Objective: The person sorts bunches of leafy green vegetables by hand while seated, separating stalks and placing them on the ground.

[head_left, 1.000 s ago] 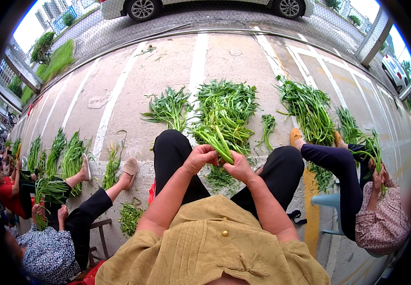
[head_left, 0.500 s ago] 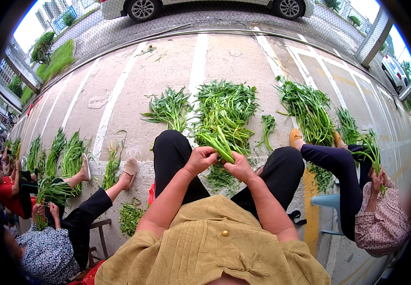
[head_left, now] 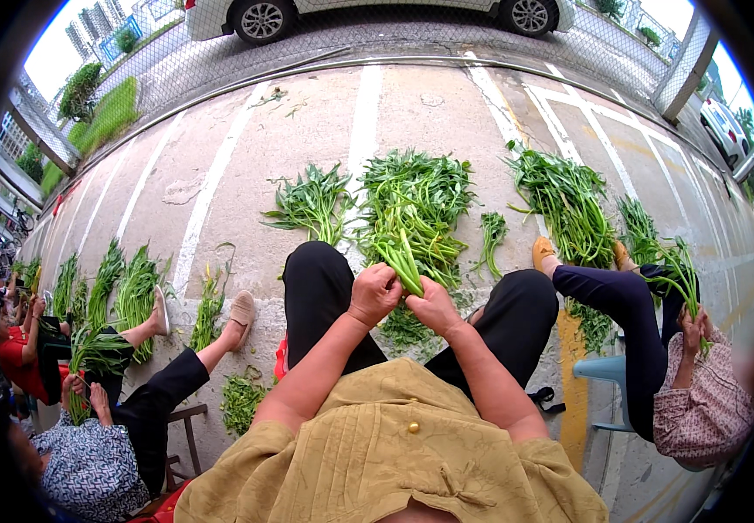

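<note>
Between my knees, my right hand (head_left: 434, 305) is closed round the lower stems of a small bunch of water spinach (head_left: 406, 261). The pale cut ends point away from me. My left hand (head_left: 375, 294) is beside it, fingers curled in against the stems; whether it pinches a single piece is hidden. Just beyond lies a large heap of leafy water spinach (head_left: 416, 196) on the pavement, leaves pointing away. A smaller bundle (head_left: 312, 202) lies left of it, and a few loose stalks (head_left: 492, 240) lie to its right. Leafy scraps (head_left: 406, 327) lie on the ground below my hands.
On the right, a person in a patterned shirt (head_left: 699, 401) sits on a blue stool (head_left: 602, 370) near another heap of greens (head_left: 564, 200). On the left, a person (head_left: 89, 462) holds greens; several bundles (head_left: 137, 292) lie nearby. A mesh fence and white car (head_left: 377, 7) stand beyond.
My left hand has moved slightly right and closer to my right hand, its fingers curling in more. The bunch stays in my right hand. The left neighbour's hand has shifted a little.
</note>
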A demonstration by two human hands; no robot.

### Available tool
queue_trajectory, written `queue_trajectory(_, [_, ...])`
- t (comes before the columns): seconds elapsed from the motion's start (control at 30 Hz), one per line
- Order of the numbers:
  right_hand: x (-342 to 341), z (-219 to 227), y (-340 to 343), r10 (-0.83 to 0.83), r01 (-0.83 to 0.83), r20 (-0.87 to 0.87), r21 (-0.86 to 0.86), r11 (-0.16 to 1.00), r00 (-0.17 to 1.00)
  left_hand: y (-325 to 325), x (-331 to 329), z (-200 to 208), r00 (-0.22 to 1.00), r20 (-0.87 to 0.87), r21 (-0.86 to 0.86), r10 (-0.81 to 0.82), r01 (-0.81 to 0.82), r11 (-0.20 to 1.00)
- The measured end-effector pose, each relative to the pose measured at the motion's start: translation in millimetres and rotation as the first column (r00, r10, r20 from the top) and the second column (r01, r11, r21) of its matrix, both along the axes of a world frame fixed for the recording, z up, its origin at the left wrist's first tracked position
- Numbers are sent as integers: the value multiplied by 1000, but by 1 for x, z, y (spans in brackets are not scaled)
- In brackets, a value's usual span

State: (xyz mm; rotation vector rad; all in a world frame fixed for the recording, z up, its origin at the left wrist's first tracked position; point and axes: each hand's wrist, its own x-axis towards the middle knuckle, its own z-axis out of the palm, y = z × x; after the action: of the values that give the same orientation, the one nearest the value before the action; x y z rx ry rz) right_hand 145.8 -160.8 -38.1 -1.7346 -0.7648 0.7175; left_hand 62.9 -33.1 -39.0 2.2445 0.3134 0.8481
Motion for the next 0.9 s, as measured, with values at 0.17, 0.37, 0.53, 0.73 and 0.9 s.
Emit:
queue_trajectory(0.17, [1,-2,2,-21,22,-24,43,999,999,-1,3,-3,997,15,100,69,-70,993])
queue_trajectory(0.37, [-3,24,-11,13,0,-238,56,998,971,29,6,-28,967,-129,-147,221,-239,960])
queue_trajectory(0.53, [6,24,-14,-36,60,-255,90,994,966,15,0,-20,877,-275,-808,-393,10,589])
queue_trajectory(0.73, [-3,8,-10,-45,32,99,132,991,994,19,-2,-11,807,318,-948,-498,284,-144])
queue_trajectory(0.9, [-21,-1,-5,83,-77,338,-30,997,937,18,0,-13,792,432,-902,-432,381,-204])
